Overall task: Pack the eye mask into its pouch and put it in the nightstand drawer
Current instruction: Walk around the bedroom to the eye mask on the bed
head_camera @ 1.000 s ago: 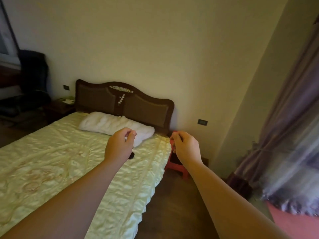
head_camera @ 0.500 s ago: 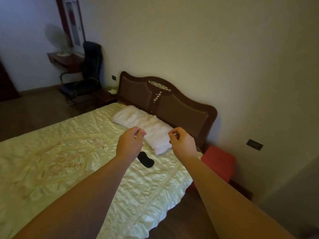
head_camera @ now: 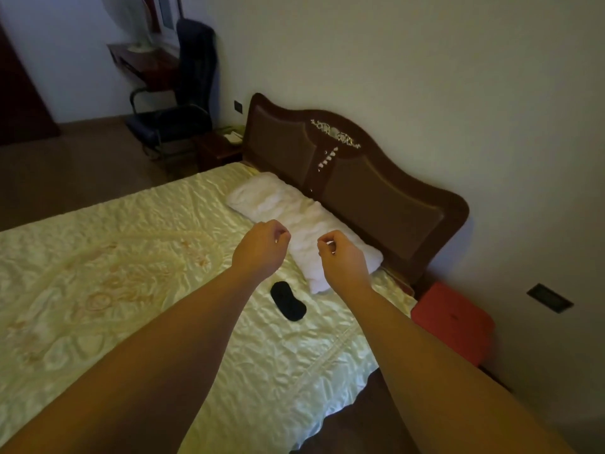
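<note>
A black eye mask (head_camera: 288,300) lies flat on the pale yellow bedspread (head_camera: 137,290), just below the white pillow (head_camera: 301,224). My left hand (head_camera: 262,249) hovers above and left of the mask, fingers curled closed, holding nothing. My right hand (head_camera: 342,260) hovers above and right of it, curled the same way and empty. A dark wooden nightstand (head_camera: 217,150) stands at the far side of the bed, beside the headboard (head_camera: 360,178). I see no pouch.
A red stool (head_camera: 455,322) stands on the near side of the bed against the wall. A black office chair (head_camera: 176,109) and a wall desk (head_camera: 144,62) sit beyond the nightstand. Brown floor runs around the bed.
My view has swung left and down, bringing the whole mask and the far nightstand into sight. Both hands stay curled and have drawn slightly nearer over the mask.
</note>
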Action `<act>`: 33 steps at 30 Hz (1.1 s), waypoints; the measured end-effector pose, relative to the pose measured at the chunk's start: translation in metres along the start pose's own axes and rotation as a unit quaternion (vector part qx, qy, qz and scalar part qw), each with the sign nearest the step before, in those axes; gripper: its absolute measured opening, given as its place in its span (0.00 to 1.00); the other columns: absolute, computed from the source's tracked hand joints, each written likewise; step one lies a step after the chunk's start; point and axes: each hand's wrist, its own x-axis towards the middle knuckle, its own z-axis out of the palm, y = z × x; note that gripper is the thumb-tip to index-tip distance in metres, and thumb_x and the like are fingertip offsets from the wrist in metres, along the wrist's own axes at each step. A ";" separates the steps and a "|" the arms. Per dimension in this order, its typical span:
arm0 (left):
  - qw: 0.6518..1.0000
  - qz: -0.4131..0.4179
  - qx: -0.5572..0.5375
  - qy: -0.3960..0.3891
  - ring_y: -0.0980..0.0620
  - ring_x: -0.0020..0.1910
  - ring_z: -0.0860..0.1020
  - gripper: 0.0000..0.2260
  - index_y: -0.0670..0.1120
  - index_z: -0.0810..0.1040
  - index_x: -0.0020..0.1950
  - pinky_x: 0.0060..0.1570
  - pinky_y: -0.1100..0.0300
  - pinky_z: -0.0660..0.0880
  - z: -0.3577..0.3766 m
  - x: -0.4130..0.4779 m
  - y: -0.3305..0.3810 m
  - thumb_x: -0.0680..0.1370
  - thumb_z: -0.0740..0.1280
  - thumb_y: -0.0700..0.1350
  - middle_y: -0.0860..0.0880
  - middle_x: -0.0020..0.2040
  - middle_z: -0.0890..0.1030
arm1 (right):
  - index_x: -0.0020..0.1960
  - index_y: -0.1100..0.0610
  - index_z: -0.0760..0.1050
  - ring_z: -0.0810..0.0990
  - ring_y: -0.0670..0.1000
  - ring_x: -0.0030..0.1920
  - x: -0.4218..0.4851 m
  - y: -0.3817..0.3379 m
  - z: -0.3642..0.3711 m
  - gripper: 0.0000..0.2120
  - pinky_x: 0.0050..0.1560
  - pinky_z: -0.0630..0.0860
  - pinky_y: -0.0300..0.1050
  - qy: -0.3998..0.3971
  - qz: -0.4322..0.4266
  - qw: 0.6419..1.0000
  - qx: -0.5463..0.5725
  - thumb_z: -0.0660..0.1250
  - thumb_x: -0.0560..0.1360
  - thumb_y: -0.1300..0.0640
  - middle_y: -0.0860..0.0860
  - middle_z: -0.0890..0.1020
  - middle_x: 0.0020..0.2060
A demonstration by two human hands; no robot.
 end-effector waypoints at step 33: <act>0.974 -0.188 0.119 -0.049 0.50 0.49 0.80 0.12 0.50 0.78 0.61 0.51 0.49 0.78 0.280 0.154 -0.263 0.81 0.61 0.51 0.48 0.59 0.77 | 0.65 0.51 0.78 0.77 0.58 0.60 0.204 0.323 0.312 0.14 0.60 0.78 0.53 -0.386 -0.014 0.899 -0.206 0.63 0.82 0.50 0.56 0.75 0.63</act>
